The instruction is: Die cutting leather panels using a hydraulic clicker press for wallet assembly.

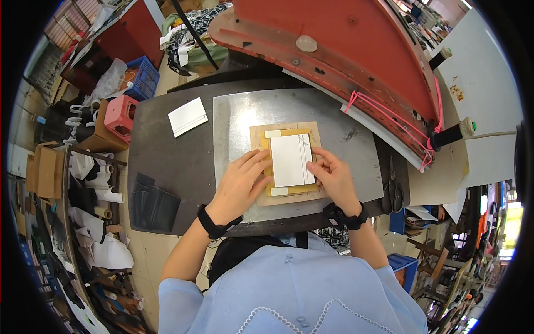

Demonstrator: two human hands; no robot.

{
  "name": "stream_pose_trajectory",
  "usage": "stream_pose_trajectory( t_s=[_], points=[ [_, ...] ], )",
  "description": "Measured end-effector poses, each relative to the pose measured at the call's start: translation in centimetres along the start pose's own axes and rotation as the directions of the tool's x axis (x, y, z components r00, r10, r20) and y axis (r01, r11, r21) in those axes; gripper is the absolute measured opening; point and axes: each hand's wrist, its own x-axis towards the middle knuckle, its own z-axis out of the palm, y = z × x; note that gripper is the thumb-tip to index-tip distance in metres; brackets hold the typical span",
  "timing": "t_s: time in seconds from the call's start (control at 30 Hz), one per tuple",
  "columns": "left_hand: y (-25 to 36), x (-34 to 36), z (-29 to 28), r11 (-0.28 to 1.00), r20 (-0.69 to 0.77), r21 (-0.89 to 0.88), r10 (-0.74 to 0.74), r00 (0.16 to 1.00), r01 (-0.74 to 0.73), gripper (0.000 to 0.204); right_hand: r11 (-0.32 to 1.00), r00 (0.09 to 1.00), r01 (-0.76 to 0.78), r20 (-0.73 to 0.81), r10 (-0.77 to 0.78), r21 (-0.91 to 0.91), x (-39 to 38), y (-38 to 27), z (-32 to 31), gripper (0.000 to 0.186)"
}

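A white rectangular piece [288,161] with thin dark lines near its right side lies on a yellow die-like frame [268,186]. Under the frame is a tan board [257,133], resting on a shiny metal plate [231,119]. My left hand [245,175] has its fingers stretched and apart, their tips at the frame's left edge. At the white piece's right edge, my right hand [334,175] touches with thumb and index fingertips apart; its other fingers are bent. Neither hand visibly lifts anything. Pale pads sit at the frame's upper and lower left corners.
A large red machine arm [328,50] with pink cord overhangs the back right. Another white lined piece [188,117] lies on the dark table [161,150], with black pieces [153,203] nearer left. Scissors [392,189] rest at the right edge. A red stool [119,117] stands left.
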Motion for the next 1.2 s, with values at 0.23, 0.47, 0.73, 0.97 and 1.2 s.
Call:
stream_pose_trajectory(
  t_s=[0.23, 0.47, 0.73, 0.97, 1.2],
  points=[
    [-0.2, 0.0, -0.2, 1.0, 0.037, -0.025, -0.008, 0.999, 0.009, 0.037, 0.992, 0.998, 0.049, -0.038, -0.054, -0.117, 0.3, 0.6, 0.5, 0.039],
    [-0.4, 0.1, 0.0, 1.0, 0.059, -0.01, -0.006, 0.998, 0.007, 0.035, 0.986, 0.996, 0.057, -0.062, -0.067, -0.154, 0.4, 0.8, 0.6, 0.038],
    [-1.2, 0.3, 0.2, 1.0, 0.062, -0.015, 0.009, 0.998, -0.008, 0.029, 0.974, 0.993, 0.096, -0.042, -0.106, -0.203, 0.9, 1.4, 0.3, 0.038],
    [-0.9, -0.1, 0.4, 1.0, 0.072, 0.004, -0.016, 0.997, 0.015, 0.029, 0.978, 0.994, 0.088, -0.039, -0.097, -0.189, 0.5, 0.8, 0.6, 0.04],
    [-0.7, 0.2, 0.3, 0.998, 0.056, 0.063, -0.001, 0.998, -0.003, 0.035, 0.981, 0.994, 0.081, -0.058, -0.093, -0.176, 0.4, 0.7, 0.8, 0.038]
  ],
)
